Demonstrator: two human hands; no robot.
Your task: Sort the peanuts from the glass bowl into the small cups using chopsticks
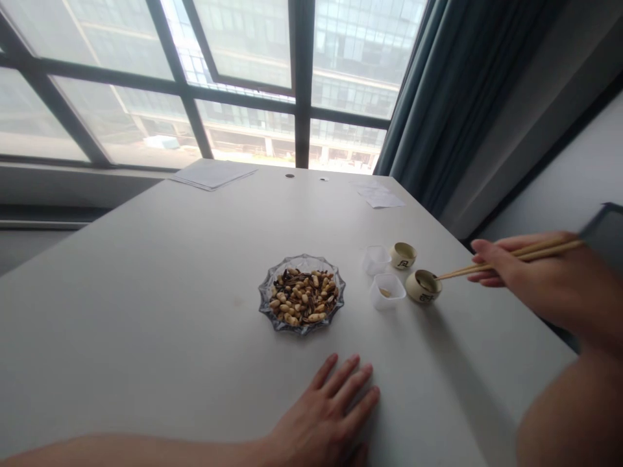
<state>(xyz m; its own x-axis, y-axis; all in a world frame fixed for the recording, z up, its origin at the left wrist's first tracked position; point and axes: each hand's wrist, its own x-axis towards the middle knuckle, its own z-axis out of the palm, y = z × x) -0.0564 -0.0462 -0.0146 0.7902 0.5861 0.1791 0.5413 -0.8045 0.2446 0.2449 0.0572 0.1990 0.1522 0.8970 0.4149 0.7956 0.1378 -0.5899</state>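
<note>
- White table (146, 292), window (296, 84) at 12 o'clock
- Chopsticks (467, 266) lie along 3–9 o'clock, tips pointing 9 o'clock, at the rim of a cup (423, 287), 3 o'clock from the glass dish (302, 324)
- Right hand (506, 263) clenched around chopsticks
- Left hand (324, 418) released, flat on table

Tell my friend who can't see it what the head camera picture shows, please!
A right hand holds wooden chopsticks with their tips at a small cream cup, near a glass dish of mixed nuts on a pale table. A left hand rests flat nearby.
</note>
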